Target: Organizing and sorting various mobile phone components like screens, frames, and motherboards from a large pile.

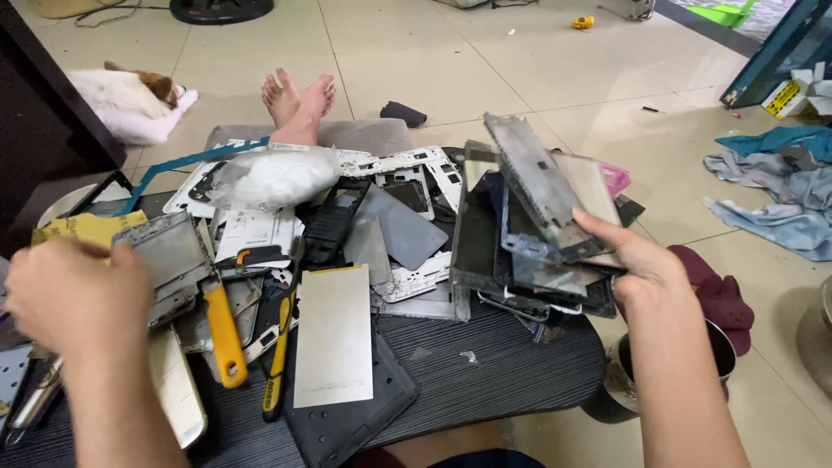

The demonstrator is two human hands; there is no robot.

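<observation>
Sorting in hand: right hand [646, 264] grips a grey phone frame [536, 186] above the heaped parts, left hand [78, 299] clasps a metal plate [173, 260]; setting down calls for a free spot.

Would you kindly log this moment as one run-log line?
left hand: grips metal frame | right hand: holds phone frame over parts pile | yellow-handled tool: idle

Yellow-handled tool [224, 334] lies beside a silver-grey plate [334, 334]; beyond the plate, a pink scrap [616, 178], teal cloth [776, 139], white-and-tan cat [130, 100].
</observation>
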